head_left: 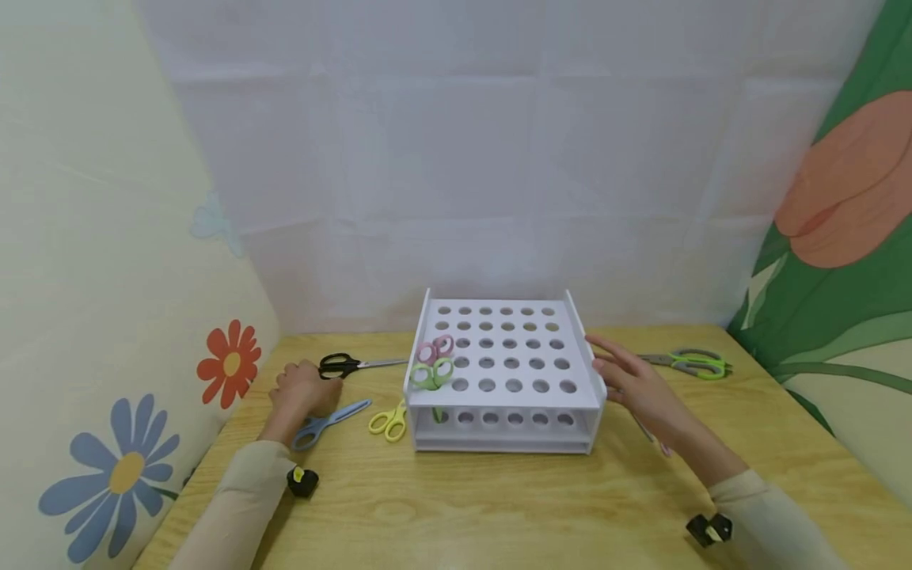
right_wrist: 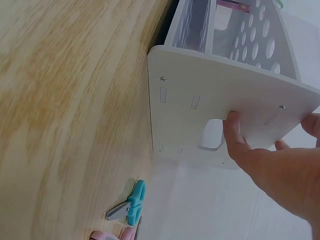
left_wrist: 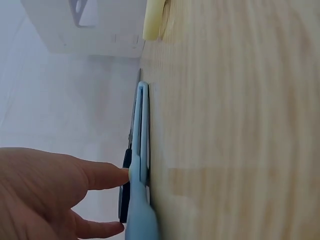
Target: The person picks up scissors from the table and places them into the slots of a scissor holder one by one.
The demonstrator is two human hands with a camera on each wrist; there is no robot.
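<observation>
Two sleeved arms [head_left: 238,503] enter from the lower left and lower right of the head view, each bearing a small black device [head_left: 302,481] at the wrist. Beneath them lies a wood-grain table [head_left: 456,507].

Right of centre, a pair of pink scissors [head_left: 666,450] lies partly hidden under the right hand [head_left: 644,400]. Left of centre lie blue scissors [head_left: 328,422], blades together, and yellow scissors [head_left: 388,423] just beside the rack.

The left hand [head_left: 306,389] is beyond the blue scissors, its fingers at the handles of the black scissors [head_left: 342,365]; whether it grips them cannot be told. The right hand is not closed: its extended fingers touch the right side panel of the white rack [head_left: 506,388], which stands at centre.

Green scissors [head_left: 432,374] stand upright in a hole at the rack's front left corner; pink-handled scissors [head_left: 435,349] stand just behind. Teal scissors [right_wrist: 131,206] lie low in the right wrist view. Right of the rack lie green-and-grey scissors [head_left: 698,363].

Farthest back hangs a pale cloth [head_left: 492,158], creased.
</observation>
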